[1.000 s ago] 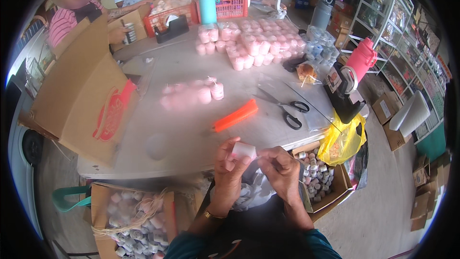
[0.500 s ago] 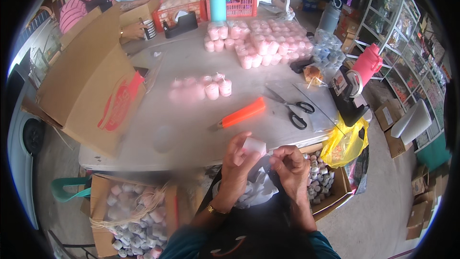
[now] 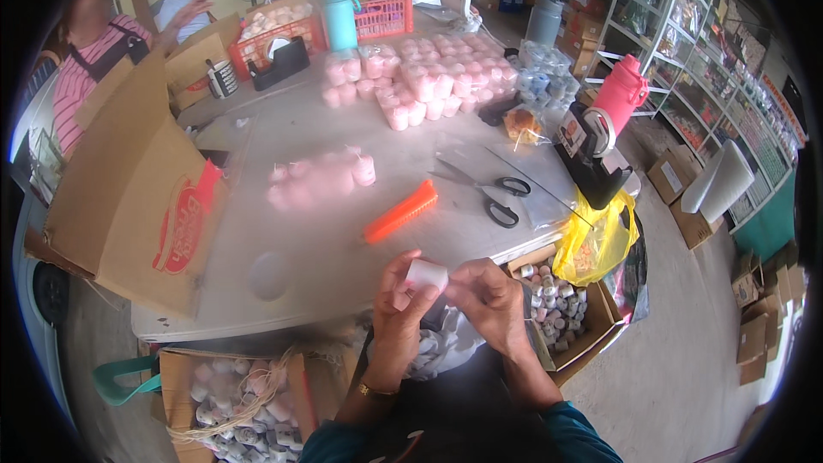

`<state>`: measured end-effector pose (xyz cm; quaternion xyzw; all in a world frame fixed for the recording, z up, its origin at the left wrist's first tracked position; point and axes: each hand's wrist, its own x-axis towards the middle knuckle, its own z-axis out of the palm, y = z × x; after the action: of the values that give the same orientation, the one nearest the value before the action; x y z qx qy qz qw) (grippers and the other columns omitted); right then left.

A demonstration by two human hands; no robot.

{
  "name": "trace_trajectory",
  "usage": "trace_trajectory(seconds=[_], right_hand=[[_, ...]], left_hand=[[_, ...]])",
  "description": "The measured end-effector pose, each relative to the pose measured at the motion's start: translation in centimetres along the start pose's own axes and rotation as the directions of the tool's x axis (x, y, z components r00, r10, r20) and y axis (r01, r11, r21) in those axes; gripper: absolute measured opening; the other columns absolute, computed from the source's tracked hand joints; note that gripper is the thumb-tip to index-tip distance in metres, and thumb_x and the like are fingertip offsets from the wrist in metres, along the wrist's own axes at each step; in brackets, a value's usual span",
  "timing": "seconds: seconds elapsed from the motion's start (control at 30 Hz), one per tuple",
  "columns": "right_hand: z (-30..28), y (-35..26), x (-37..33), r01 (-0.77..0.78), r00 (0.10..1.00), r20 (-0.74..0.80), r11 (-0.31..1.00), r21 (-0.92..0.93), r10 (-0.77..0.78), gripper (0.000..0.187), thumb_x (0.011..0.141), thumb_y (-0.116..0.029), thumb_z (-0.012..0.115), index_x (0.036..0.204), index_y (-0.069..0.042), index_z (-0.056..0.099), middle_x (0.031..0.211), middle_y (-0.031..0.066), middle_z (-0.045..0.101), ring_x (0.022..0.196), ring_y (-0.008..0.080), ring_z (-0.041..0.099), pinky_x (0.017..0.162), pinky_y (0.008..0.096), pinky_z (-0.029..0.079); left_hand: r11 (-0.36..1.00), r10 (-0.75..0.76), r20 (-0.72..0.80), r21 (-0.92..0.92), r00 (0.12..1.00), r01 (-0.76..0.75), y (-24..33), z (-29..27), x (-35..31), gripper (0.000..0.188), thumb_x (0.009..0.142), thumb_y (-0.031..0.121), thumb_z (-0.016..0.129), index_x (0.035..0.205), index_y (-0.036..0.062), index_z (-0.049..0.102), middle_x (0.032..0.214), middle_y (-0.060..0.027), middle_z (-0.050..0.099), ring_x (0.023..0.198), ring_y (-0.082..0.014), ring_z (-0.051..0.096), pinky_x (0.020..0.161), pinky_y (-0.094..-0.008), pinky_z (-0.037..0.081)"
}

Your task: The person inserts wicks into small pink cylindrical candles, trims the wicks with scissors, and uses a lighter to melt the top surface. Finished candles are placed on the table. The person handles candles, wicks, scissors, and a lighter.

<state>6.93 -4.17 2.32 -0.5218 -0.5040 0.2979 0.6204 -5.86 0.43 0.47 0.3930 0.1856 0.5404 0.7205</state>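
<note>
My left hand (image 3: pixel 399 296) is closed around a small, whitish, pink-tinged candle (image 3: pixel 427 276), tilted on its side above my lap. At the candle's right end, the fingers of my right hand (image 3: pixel 487 296) are pinched together; whatever lies between them is too small to make out. Beneath both hands is a crumpled white cloth or bag (image 3: pixel 447 345). On the table (image 3: pixel 326 279) ahead, a group of pink candles (image 3: pixel 321 178), some with wicks showing, stands left of an orange-handled cutter (image 3: pixel 401 211). Black-handled scissors (image 3: pixel 493 193) lie with their blades spread.
Bagged pink candles (image 3: pixel 446 77) fill the table's far side, near a teal bottle (image 3: pixel 340 21). A tape dispenser (image 3: pixel 600 154) and yellow bag (image 3: pixel 597 244) sit right. Boxes of small pieces flank me: a left carton (image 3: pixel 176 394) and right carton (image 3: pixel 600 326). Co-workers sit beyond.
The view has shifted, so the table contents appear farther left. My right fingers have come closer to the candle's end. At far left, a co-worker's hand has left the mug.
</note>
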Motion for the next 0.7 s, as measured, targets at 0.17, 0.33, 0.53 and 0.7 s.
trace_trajectory(seconds=[0.17,0.33,0.53,0.7], right_hand=[[-0.73,-0.53,-0.64,-0.011,1.000,0.011,0.989,-0.149,0.013,0.019,0.080,0.000,0.073,0.095,-0.001,0.062,0.084,0.0057,0.068,0.074,0.0113,0.066,0.067,0.0265,0.054],[-0.98,-0.44,-0.74,0.001,1.000,-0.019,0.961,-0.276,-0.006,0.009,0.080,-0.001,0.071,0.087,-0.004,0.066,0.076,0.0019,0.066,0.064,0.0073,0.060,0.061,0.0232,0.048],[-1.08,-0.27,-0.73,0.180,0.984,0.039,0.940,-0.291,-0.176,0.011,0.079,0.000,0.069,0.087,0.000,0.063,0.079,0.0121,0.065,0.065,0.0219,0.064,0.056,0.0310,0.049],[-1.03,-0.65,-0.56,0.169,0.985,0.045,0.929,-0.329,-0.164,0.011,0.078,0.000,0.069,0.088,0.000,0.063,0.077,0.0131,0.064,0.065,0.0255,0.065,0.058,0.0316,0.050]], left_hand=[[0.999,0.004,-0.034,-0.034,0.999,-0.005,-0.06,-0.38,0.15,0.051,0.087,0.004,0.062,0.134,0.0073,0.043,0.116,-0.0123,0.056,0.103,-0.0227,0.057,0.094,-0.0355,0.046],[0.999,0.019,-0.033,-0.028,0.999,-0.020,-0.13,-0.11,0.20,0.051,0.087,0.006,0.065,0.132,0.0054,0.043,0.114,-0.0120,0.055,0.103,-0.0214,0.056,0.092,-0.0348,0.047],[0.998,0.021,-0.036,0.058,0.999,-0.019,0.16,0.28,-0.27,0.053,0.087,0.008,0.064,0.135,0.0073,0.043,0.117,-0.0110,0.055,0.101,-0.0224,0.057,0.091,-0.0348,0.047],[0.992,0.023,-0.016,0.121,1.000,-0.021,-0.14,0.21,-0.20,0.054,0.086,0.012,0.065,0.135,0.0073,0.043,0.115,-0.0105,0.055,0.102,-0.0216,0.056,0.091,-0.0343,0.047]])
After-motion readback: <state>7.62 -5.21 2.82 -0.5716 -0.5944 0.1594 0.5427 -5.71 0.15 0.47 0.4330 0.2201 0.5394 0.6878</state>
